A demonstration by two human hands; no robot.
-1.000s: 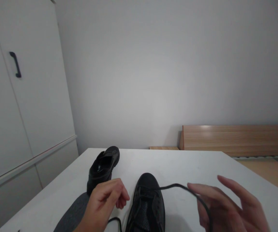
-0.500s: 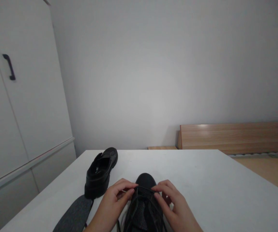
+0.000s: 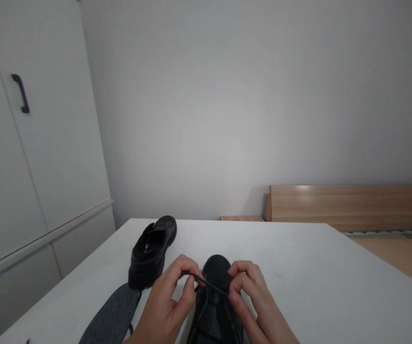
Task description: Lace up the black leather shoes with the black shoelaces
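A black shoe (image 3: 213, 315) lies at the bottom centre, its toe pointing away from me, between my two hands. Stretched over its front is a thin black shoelace (image 3: 211, 285). My left hand (image 3: 175, 301) pinches the lace between thumb and fingers at the shoe's left side. On the other side, my right hand (image 3: 252, 298) has its thumb and fingertips closed on the lace's right end. Further left and back rests a second black shoe (image 3: 148, 265), with its opening facing up. A grey insole (image 3: 111, 317) lies just in front of that shoe's heel.
All of this is on a white table (image 3: 317, 277). To the left stands a white cabinet (image 3: 59, 143) with a dark handle (image 3: 21, 93). Behind the table's right side is a wooden headboard (image 3: 349, 205) against the wall.
The lace is lifted off the shoe's front and pulled into a slanting line between my hands. My left hand has risen slightly. The view has shifted a little.
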